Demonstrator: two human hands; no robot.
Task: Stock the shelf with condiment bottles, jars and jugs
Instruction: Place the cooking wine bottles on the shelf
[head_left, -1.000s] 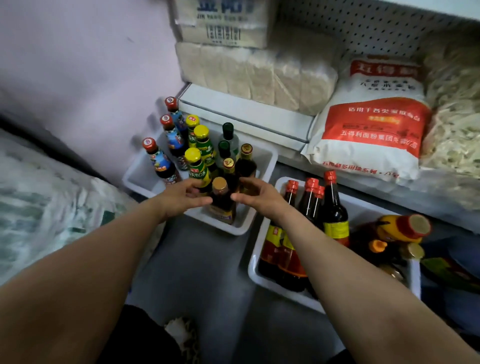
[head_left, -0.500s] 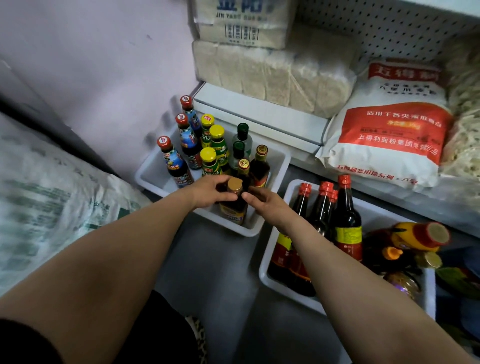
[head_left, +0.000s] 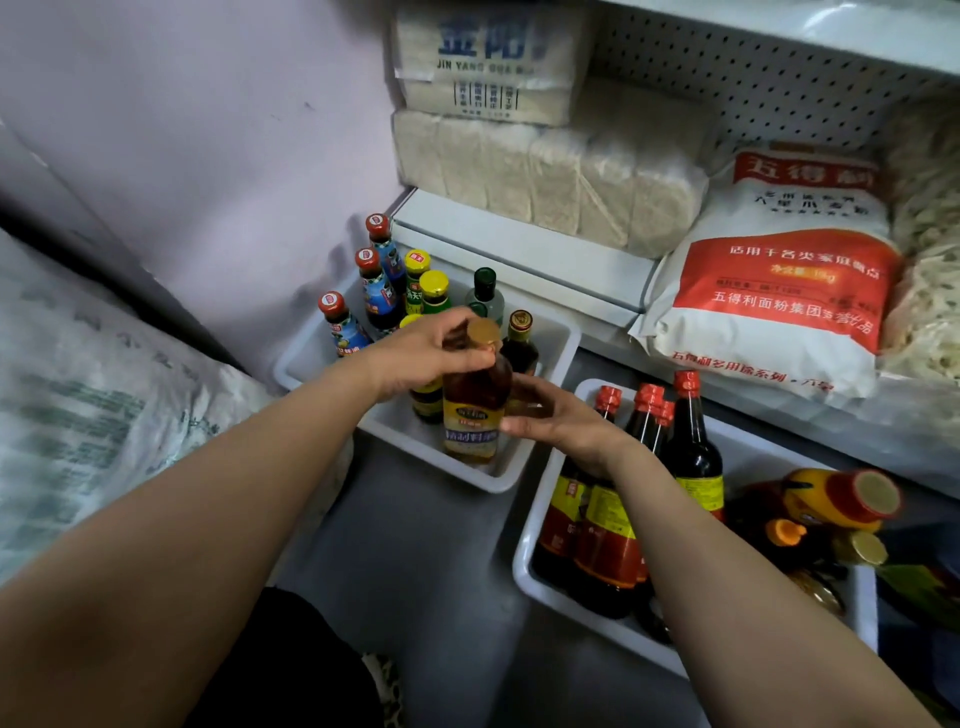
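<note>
— While the left hand (head_left: 415, 358) grips the neck of the gold-capped bottle (head_left: 474, 402), just under the cap, where is the rest of the stock?

— At ten o'clock from that bottle, red-capped bottles (head_left: 340, 325) and yellow-capped bottles (head_left: 434, 291) stand upright in the left tray (head_left: 400, 421) on the floor. The gold-capped bottle itself sits over the tray's near end, looking partly lifted.

— And the other side?

— The right hand (head_left: 550, 415) rests at three o'clock, fingers curved against the bottle's body in a looser supporting grip. Farther to four o'clock, dark soy bottles (head_left: 691, 457) stand in the right tray (head_left: 540, 587).

— What might go wrong?

— Likely a slip: a neck hold on a heavy glass bottle can twist loose. Swinging it out could also clip the small dark bottle (head_left: 519, 340) just behind at one o'clock and topple it into its neighbours.
</note>
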